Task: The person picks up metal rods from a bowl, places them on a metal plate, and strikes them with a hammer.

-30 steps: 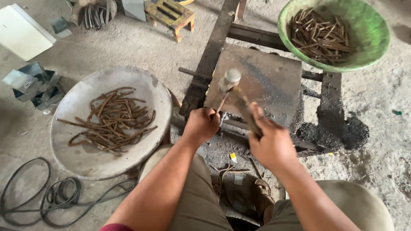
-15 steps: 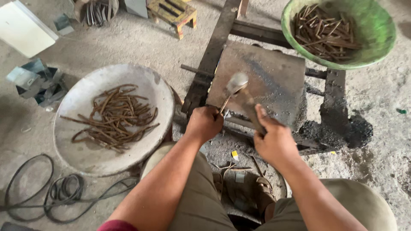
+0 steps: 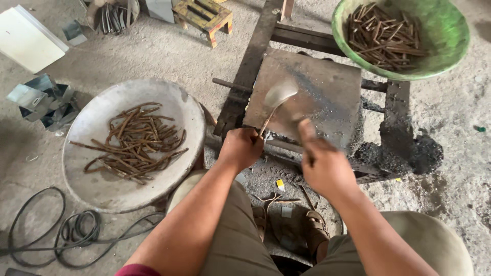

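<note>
fingers (image 3: 245, 140) gripping blurred hammer (image 3: 279, 97) (rusty plate (image 3: 327, 97))

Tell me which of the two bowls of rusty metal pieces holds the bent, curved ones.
The wide grey bowl on the floor by the left hand. Its rods are long and curved; the green bowl at upper right holds short, straighter pieces.
</note>
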